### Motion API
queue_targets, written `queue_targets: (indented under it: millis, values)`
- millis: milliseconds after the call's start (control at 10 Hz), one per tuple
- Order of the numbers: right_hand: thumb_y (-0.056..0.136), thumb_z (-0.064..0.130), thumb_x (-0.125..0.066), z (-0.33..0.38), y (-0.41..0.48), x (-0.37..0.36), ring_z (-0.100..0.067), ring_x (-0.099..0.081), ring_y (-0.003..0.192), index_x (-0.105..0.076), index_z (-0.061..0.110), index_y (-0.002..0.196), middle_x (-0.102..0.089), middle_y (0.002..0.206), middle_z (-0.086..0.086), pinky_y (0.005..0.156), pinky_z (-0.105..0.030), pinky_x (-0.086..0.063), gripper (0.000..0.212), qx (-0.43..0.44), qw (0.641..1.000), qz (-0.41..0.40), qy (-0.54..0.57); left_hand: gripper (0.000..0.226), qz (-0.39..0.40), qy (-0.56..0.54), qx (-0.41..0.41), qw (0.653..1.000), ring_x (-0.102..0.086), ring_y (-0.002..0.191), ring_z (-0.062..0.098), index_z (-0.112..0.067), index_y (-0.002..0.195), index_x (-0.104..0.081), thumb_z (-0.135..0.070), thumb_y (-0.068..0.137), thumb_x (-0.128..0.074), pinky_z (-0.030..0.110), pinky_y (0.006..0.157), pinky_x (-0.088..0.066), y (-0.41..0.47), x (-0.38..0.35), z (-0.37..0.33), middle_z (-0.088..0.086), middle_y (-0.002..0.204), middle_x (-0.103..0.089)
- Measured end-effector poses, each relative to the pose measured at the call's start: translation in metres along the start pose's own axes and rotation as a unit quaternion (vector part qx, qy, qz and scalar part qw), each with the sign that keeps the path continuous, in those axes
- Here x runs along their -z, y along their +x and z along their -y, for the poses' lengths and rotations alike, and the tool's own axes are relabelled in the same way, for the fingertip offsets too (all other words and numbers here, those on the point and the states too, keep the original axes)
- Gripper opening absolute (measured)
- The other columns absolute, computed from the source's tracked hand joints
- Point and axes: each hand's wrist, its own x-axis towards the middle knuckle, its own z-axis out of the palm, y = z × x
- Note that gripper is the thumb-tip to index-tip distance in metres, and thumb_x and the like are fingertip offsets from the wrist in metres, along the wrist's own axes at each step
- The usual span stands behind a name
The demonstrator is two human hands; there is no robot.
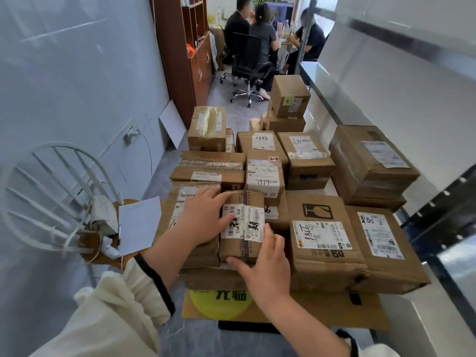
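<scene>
Office corridor, grey floor [195,336], pale walls, people seated at a desk [260,34] top centre. Pile of cardboard parcels [304,161] fills the middle and right of the frame, packed side by side and stacked. White chair [51,191] at left, just beside the pile. Large taped box [371,166] at right edge of the pile. Paper sheet [139,225] on the chair seat. Small parcel [246,228], white shipping label with handwriting, sits on top of the pile, lower centre. Right hand [268,269] grips its near right corner, thumb along the near edge, fingers curled over the right side. Left hand [203,217] lies on its upper left, fingers nearly straight, thumb pressed on the label.
</scene>
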Motion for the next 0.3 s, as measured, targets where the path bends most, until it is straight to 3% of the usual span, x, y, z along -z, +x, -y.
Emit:
queue_targets:
  millis: [300]
  values:
    - [0.066,0.083,-0.047,-0.006,0.008,0.022,-0.016,-0.036,0.125,-0.004,0.019,0.149,-0.029,0.141,0.002,0.109,-0.034,-0.031,0.113,0.036,0.993,0.048,-0.100,0.063,0.019,-0.009,0.007,1.000,-0.015,0.145,0.022,-0.028,0.149,-0.024,-0.053,0.093,-0.043,0.042,0.118,-0.018,-0.004,0.006,-0.004,0.002,0.158,-0.018]
